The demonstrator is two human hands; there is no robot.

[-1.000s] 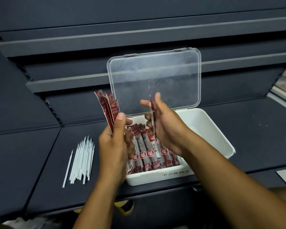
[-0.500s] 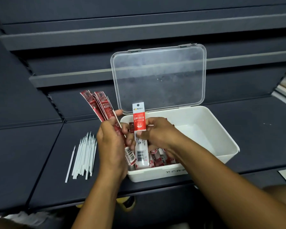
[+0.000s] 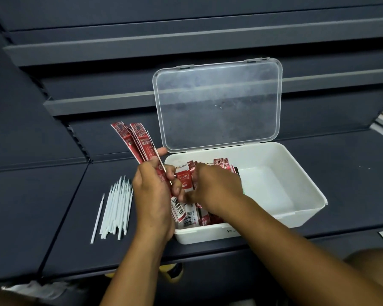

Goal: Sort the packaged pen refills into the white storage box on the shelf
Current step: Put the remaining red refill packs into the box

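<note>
The red-and-white printed plastic packets of pen refills (image 3: 192, 218) lie packed lengthwise in the left part of the white rectangular plastic storage box (image 3: 307, 195), directly under and between the two hands. One white-topped packet (image 3: 182, 176) with a red label shows just left of the right hand (image 3: 215, 186). That hand reaches down into the box with its fingers curled over the packets; the fingertips are hidden, so I cannot tell whether it grasps anything. The left hand (image 3: 152, 195), at the box's left wall, clasps a fan of red packets (image 3: 137, 140) that slants up and to the left. The box's clear hinged lid (image 3: 217, 102) stands upright behind. Left of the box, a bundle of thin white tubes (image 3: 117, 206) lies on the dark grey-blue shelf (image 3: 341, 164).
</note>
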